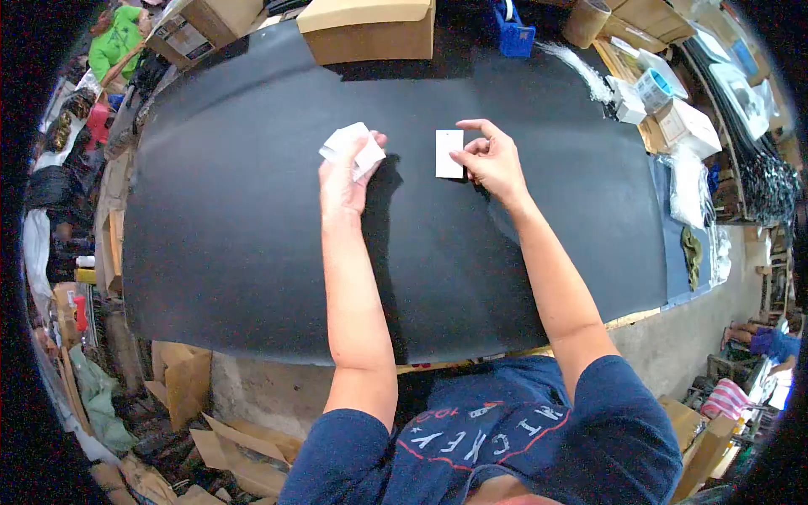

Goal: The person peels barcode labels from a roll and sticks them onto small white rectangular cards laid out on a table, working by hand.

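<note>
My left hand point(342, 183) is closed around a small stack of white cards point(352, 145), which fan out unevenly above the palm with the thumb across them. To the right of it, my right hand point(495, 164) pinches a single white card point(448, 153) by its right edge, between thumb and fingers. This card stands upright in view and has a tiny dark mark near its top. Both hands are over the black tabletop point(252, 252), apart from each other.
A cardboard box point(366, 38) stands at the far edge, with a blue tape dispenser point(514, 32) to its right. White strings point(581, 69) and small white boxes point(688, 126) lie at the right. A person in green point(115, 42) is at far left; another person point(778, 345) is at far right.
</note>
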The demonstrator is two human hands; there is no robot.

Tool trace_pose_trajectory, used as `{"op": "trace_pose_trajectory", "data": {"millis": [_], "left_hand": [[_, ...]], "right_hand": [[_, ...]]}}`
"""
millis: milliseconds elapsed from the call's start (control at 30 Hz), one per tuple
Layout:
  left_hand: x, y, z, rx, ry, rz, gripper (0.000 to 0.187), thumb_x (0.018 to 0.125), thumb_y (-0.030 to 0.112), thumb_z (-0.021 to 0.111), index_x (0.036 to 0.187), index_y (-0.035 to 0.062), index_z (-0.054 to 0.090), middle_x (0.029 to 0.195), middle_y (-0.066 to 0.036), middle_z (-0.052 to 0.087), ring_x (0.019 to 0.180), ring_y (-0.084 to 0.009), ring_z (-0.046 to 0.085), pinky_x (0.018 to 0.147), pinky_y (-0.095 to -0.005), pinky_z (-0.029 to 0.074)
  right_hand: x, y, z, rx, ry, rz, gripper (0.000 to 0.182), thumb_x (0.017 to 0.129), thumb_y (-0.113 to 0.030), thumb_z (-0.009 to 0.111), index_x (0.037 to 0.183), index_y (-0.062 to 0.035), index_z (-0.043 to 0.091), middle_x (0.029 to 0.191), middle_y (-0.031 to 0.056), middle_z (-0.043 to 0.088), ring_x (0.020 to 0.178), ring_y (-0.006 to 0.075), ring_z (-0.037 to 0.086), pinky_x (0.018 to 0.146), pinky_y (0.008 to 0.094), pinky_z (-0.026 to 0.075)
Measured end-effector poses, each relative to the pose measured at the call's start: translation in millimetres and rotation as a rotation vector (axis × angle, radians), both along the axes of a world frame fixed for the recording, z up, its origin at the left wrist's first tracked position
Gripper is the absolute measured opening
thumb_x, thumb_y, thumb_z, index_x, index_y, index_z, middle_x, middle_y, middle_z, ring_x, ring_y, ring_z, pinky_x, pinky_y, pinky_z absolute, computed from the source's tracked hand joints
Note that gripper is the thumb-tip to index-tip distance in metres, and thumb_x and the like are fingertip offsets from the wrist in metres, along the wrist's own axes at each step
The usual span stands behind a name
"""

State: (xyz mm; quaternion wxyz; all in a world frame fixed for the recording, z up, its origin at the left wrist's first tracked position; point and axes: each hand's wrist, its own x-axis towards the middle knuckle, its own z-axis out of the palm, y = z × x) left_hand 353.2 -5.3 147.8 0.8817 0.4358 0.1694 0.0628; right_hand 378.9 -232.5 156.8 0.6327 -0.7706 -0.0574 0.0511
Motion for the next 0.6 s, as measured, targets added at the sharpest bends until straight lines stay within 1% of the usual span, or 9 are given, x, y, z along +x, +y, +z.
{"op": "trace_pose_trajectory", "data": {"millis": [100, 133, 233, 300, 367, 467, 533, 567, 600], "left_hand": [[-1.9, 10.0, -1.6, -0.007, -0.035, 0.020, 0.042, 0.081, 0.003, 0.063, 0.119, -0.0060, 0.047, 0.114, -0.022, 0.060, 0.105, -0.0315, 0.061, 0.088, -0.0403, 0.053], [-2.7, 10.0, -0.8, -0.005, -0.031, 0.025, 0.042, 0.081, 0.003, 0.063, 0.119, -0.0060, 0.047, 0.114, -0.022, 0.060, 0.105, -0.0315, 0.061, 0.088, -0.0403, 0.053], [-2.6, 3.1, 3.7, 0.003, -0.058, -0.025, 0.044, 0.079, 0.002, 0.064, 0.119, -0.0059, 0.047, 0.113, -0.022, 0.061, 0.105, -0.0312, 0.062, 0.088, -0.0400, 0.052], [-3.1, -3.2, 7.8, 0.069, -0.089, -0.174, 0.044, 0.078, 0.001, 0.065, 0.118, -0.0052, 0.049, 0.113, -0.022, 0.061, 0.104, -0.0306, 0.062, 0.089, -0.0393, 0.052], [-3.0, -11.9, 10.6, 0.066, -0.047, -0.192, 0.045, 0.075, 0.000, 0.068, 0.116, -0.0045, 0.050, 0.109, -0.020, 0.063, 0.102, -0.0295, 0.063, 0.088, -0.0384, 0.052], [-0.5, -19.6, 1.4, 0.144, -0.002, -0.178, 0.041, 0.069, -0.001, 0.073, 0.107, -0.0055, 0.058, 0.100, -0.014, 0.066, 0.090, -0.0228, 0.066, 0.081, -0.0330, 0.053], [-2.0, -25.6, 3.9, 0.190, 0.009, -0.193, 0.040, 0.068, -0.001, 0.074, 0.106, -0.0050, 0.059, 0.100, -0.013, 0.066, 0.088, -0.0212, 0.066, 0.080, -0.0321, 0.052], [-3.0, -28.5, 5.1, 0.233, 0.015, -0.205, 0.040, 0.068, -0.001, 0.075, 0.105, -0.0045, 0.060, 0.099, -0.013, 0.066, 0.087, -0.0195, 0.065, 0.078, -0.0313, 0.052], [-3.8, -31.4, 6.2, 0.232, 0.016, -0.208, 0.040, 0.068, -0.001, 0.075, 0.105, -0.0045, 0.060, 0.099, -0.013, 0.066, 0.087, -0.0195, 0.065, 0.078, -0.0313, 0.052]], "right_hand": [[-2.2, 11.1, -2.2, -0.213, -0.196, -0.024, 0.037, 0.072, -0.003, 0.071, 0.107, -0.0035, 0.061, 0.067, 0.0064, 0.063, 0.059, 0.0116, 0.058, 0.055, 0.0274, 0.046], [-2.0, 12.9, -3.8, -0.210, -0.193, -0.019, 0.037, 0.072, -0.003, 0.071, 0.107, -0.0035, 0.061, 0.067, 0.0064, 0.063, 0.059, 0.0116, 0.058, 0.055, 0.0274, 0.046], [1.5, 15.9, -7.5, -0.346, -0.242, -0.057, 0.038, 0.070, -0.009, 0.074, 0.106, -0.0026, 0.063, 0.068, 0.0005, 0.059, 0.058, 0.0061, 0.050, 0.056, 0.0225, 0.043], [-0.7, 13.6, -5.5, -0.324, -0.168, -0.019, 0.040, 0.069, -0.011, 0.074, 0.106, -0.0019, 0.063, 0.069, 0.0011, 0.059, 0.059, 0.0072, 0.051, 0.057, 0.0232, 0.044], [-2.4, 11.6, -6.2, -0.304, -0.096, 0.018, 0.042, 0.067, -0.013, 0.075, 0.107, -0.0011, 0.063, 0.069, 0.0017, 0.059, 0.059, 0.0082, 0.052, 0.058, 0.0239, 0.045], [-1.6, 11.4, -14.6, -0.362, -0.224, 0.019, 0.047, 0.066, -0.014, 0.076, 0.108, 0.0007, 0.063, 0.071, 0.0029, 0.060, 0.058, 0.0088, 0.052, 0.057, 0.0248, 0.046], [-0.4, 10.5, -16.1, -0.465, -0.462, -0.084, 0.042, 0.072, -0.016, 0.076, 0.108, 0.0004, 0.063, 0.073, 0.0016, 0.060, 0.058, 0.0064, 0.052, 0.055, 0.0243, 0.045], [1.8, 9.0, -15.8, -0.466, -0.460, -0.086, 0.042, 0.072, -0.016, 0.076, 0.108, 0.0004, 0.063, 0.073, 0.0016, 0.060, 0.058, 0.0064, 0.052, 0.055, 0.0243, 0.045], [4.2, 7.0, -11.5, -0.275, -0.306, -0.089, 0.037, 0.075, -0.018, 0.074, 0.105, 0.0004, 0.064, 0.071, 0.0035, 0.061, 0.061, 0.0084, 0.054, 0.057, 0.0252, 0.046]]}}
